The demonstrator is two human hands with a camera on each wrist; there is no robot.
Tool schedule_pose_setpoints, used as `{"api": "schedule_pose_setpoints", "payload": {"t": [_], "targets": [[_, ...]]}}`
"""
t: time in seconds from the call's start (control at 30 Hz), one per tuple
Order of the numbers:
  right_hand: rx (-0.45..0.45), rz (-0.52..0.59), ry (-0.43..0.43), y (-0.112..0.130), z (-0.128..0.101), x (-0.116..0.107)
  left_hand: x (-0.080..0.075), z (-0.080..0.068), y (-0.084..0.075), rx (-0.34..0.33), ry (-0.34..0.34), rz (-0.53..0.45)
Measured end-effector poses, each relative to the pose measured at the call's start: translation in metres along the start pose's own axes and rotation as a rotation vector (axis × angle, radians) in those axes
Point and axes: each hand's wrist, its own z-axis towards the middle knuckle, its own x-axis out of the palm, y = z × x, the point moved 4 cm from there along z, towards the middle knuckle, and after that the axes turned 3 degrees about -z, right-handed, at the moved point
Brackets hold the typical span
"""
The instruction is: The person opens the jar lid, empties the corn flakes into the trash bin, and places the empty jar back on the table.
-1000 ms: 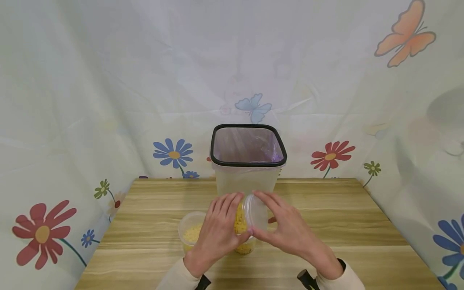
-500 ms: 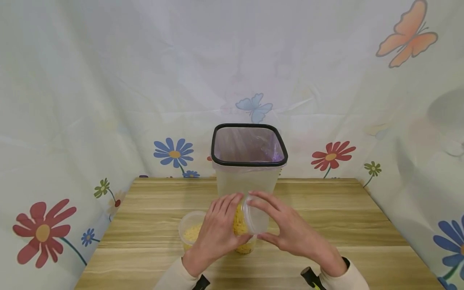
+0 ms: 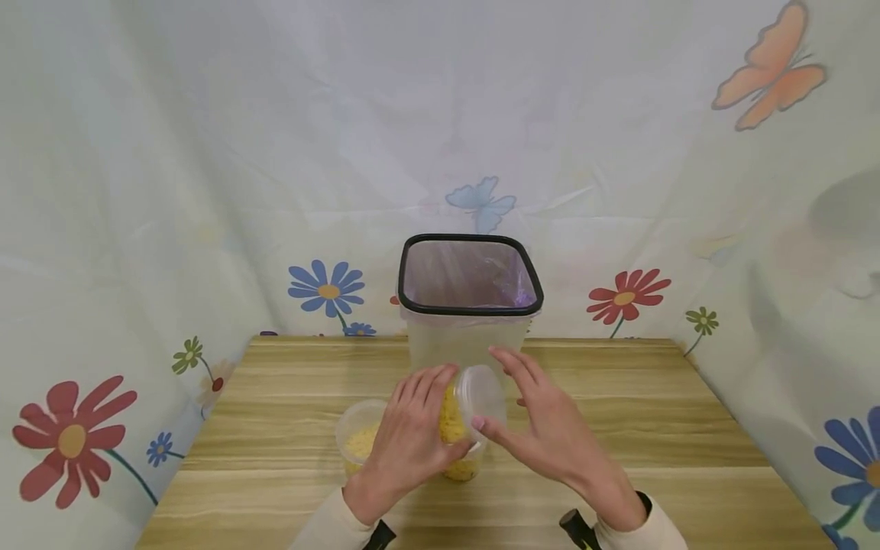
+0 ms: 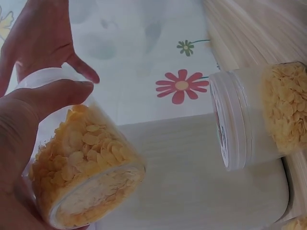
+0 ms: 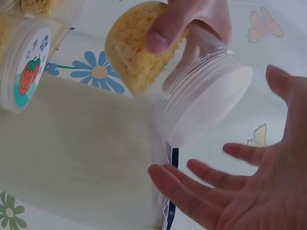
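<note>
Jar in left hand grip; right hand just beside lid.

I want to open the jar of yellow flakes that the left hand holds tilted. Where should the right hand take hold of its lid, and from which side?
Probably the ribbed rim of the white lid, approached from the right, where the lid faces the right hand. The left hand already grips the jar body.
</note>
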Motion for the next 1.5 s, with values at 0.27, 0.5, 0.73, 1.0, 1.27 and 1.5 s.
{"api": "schedule_pose_setpoints", "payload": {"t": [0.27,0.5,0.73,1.0,1.27,1.5], "targets": [[0.225,-0.038,0.067,0.001,0.000,0.008,0.002,0.000,0.000,0.014,0.017,0.032],[0.219,-0.054,0.058,0.005,0.000,0.013,0.000,0.001,-0.002,0.025,0.027,0.041],[0.166,-0.020,0.038,0.006,0.001,0.010,-0.001,0.002,-0.005,0.036,0.023,0.047],[0.107,0.082,0.060,0.005,-0.001,0.007,-0.001,0.003,-0.005,0.042,0.019,0.051],[-0.094,0.054,0.067,0.006,0.001,0.002,-0.002,0.004,-0.004,0.030,0.032,0.041],[-0.163,0.055,0.065,0.006,-0.002,0.001,-0.002,0.001,-0.004,0.017,0.047,0.023]]}}
